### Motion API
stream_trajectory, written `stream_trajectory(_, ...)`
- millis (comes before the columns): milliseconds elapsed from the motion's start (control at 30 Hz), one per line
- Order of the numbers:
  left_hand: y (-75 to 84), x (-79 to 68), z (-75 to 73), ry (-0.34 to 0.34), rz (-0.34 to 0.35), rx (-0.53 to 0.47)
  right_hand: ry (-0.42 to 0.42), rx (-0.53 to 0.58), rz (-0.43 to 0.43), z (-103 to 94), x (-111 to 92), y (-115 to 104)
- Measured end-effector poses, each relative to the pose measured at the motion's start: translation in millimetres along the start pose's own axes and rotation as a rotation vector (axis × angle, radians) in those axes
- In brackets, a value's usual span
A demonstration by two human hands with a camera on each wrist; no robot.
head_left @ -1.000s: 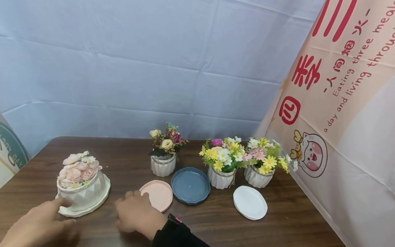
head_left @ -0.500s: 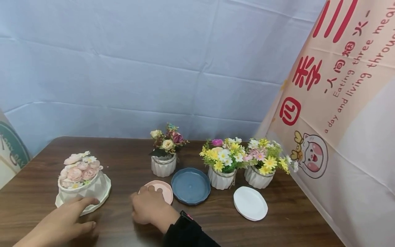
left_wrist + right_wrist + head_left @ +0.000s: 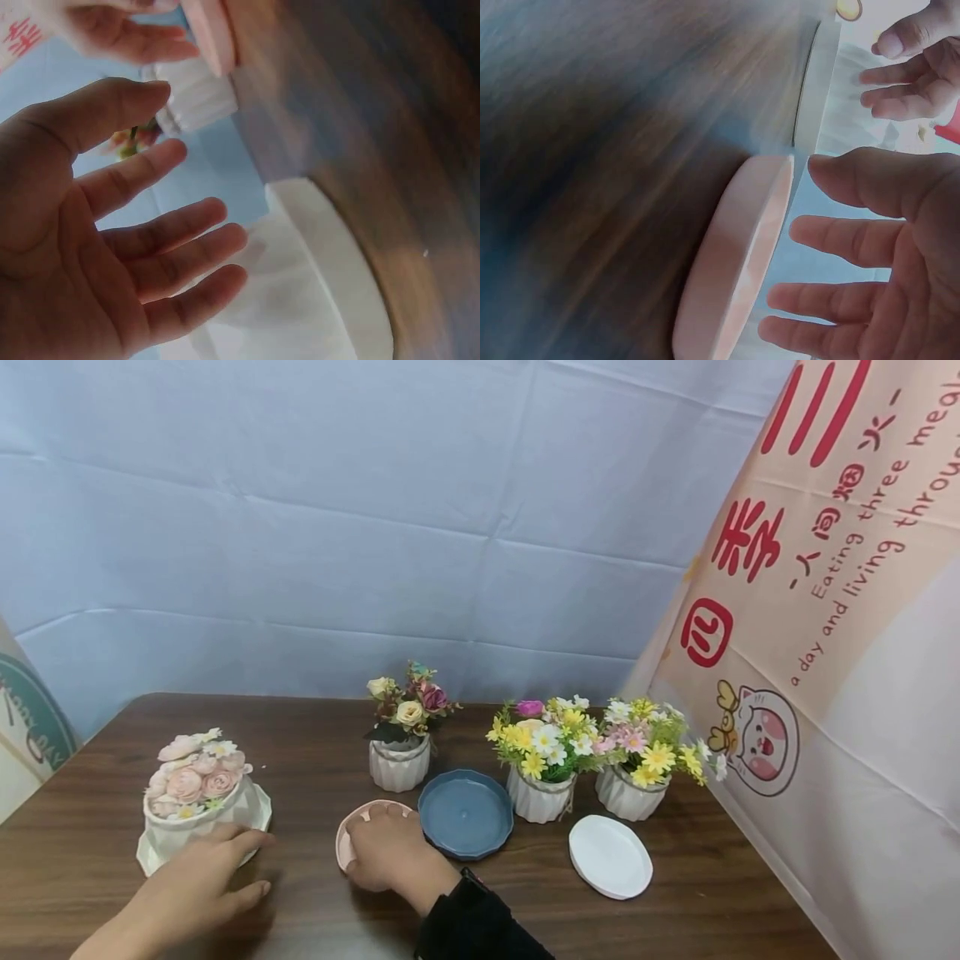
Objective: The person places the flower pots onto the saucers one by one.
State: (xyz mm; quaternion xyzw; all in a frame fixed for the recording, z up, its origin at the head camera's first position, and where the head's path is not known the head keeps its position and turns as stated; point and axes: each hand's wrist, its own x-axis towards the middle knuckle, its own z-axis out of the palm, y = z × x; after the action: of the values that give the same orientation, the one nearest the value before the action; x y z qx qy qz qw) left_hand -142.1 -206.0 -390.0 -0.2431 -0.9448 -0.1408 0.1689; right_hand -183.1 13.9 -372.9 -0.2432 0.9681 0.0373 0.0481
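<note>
My left hand (image 3: 198, 881) hovers in front of a white faceted pot (image 3: 180, 833) of pale pink flowers (image 3: 192, 777), with its fingers spread and nothing held. Under that pot lies a white saucer (image 3: 262, 810). Over the pink plate (image 3: 345, 843) is my right hand (image 3: 393, 852), which hides much of it in the head view. From the right wrist view, the right fingers (image 3: 840, 240) look extended above the rim of the pink plate (image 3: 731, 255), with a gap between. In the left wrist view the left fingers (image 3: 172, 232) are loosely bent beside the white saucer (image 3: 337, 270).
A blue plate (image 3: 465, 814) lies right of the pink one, and a white plate (image 3: 611, 857) farther right. Three white pots stand behind: one with roses (image 3: 399, 762), one with yellow and white flowers (image 3: 538, 795), one with mixed flowers (image 3: 632, 793). Cloth hangs behind the table.
My left hand has shifted right, from the pot's left side across its front. My right hand has moved right, from beside the pink plate to over it. The pots and plates stay in place.
</note>
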Motion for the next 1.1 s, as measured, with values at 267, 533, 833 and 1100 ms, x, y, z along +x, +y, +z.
stream_trajectory(267,11.4,11.9,6.8,-0.008,-0.005,0.000,0.008,0.012,0.017,3.0,0,15)
stream_trajectory(533,22.7,26.2,11.1,-0.077,-0.027,-0.015,0.039,0.040,0.029,5.3,0,28)
stream_trajectory(833,33.2,35.3,18.4,-0.109,-0.112,-0.005,0.119,0.097,0.026,2.8,-4,45)
stream_trajectory(1100,37.1,42.8,22.1,-0.139,-0.154,-0.069,0.118,0.227,0.070,0.9,0,58)
